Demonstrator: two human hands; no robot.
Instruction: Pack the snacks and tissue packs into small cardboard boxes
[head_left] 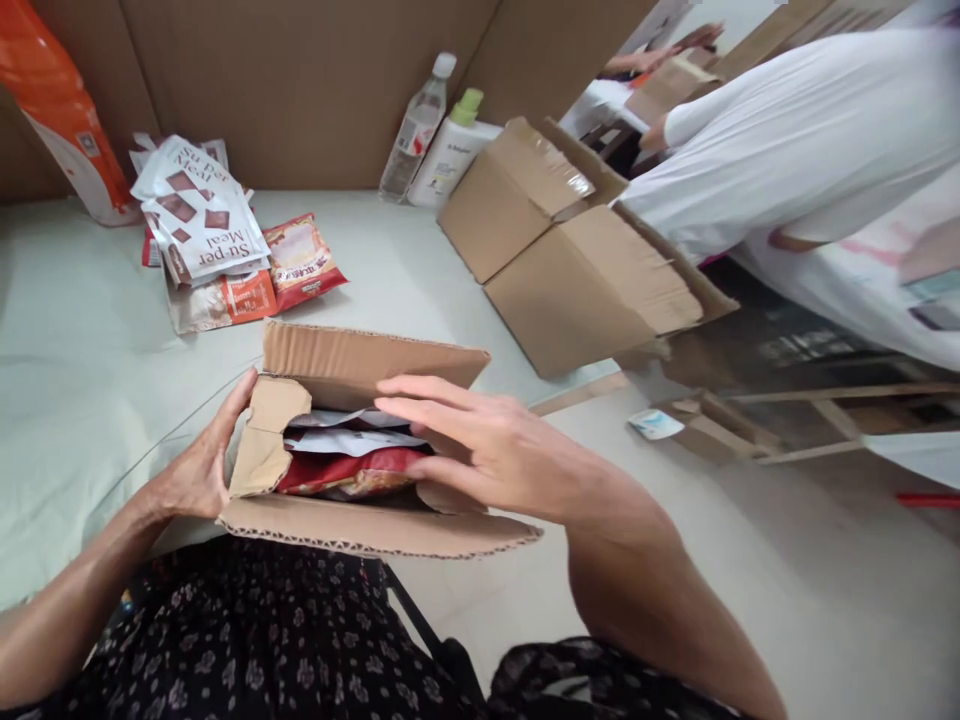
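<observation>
Left hand (196, 472) is clasping the open brown cardboard box (375, 526) at its left end; right hand (491, 440) is hovering, fingers spread, over glossy red and white packets (351, 468). I'd be pressing gently, tbh.

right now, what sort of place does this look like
Probably a shared packing room: an open cardboard box holds packets, loose sachets are piled on the table, and a white-sleeved person is nearby.

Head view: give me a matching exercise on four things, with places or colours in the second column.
Column one:
1. Left hand
2. Clear bottle
3. Table
4. Right hand

Column two:
A. Pale green
B. Over the right end of the open box
C. Against the box's left end
D. Beside a green-capped bottle

Pairs: 1-C, 2-D, 3-A, 4-B
</observation>
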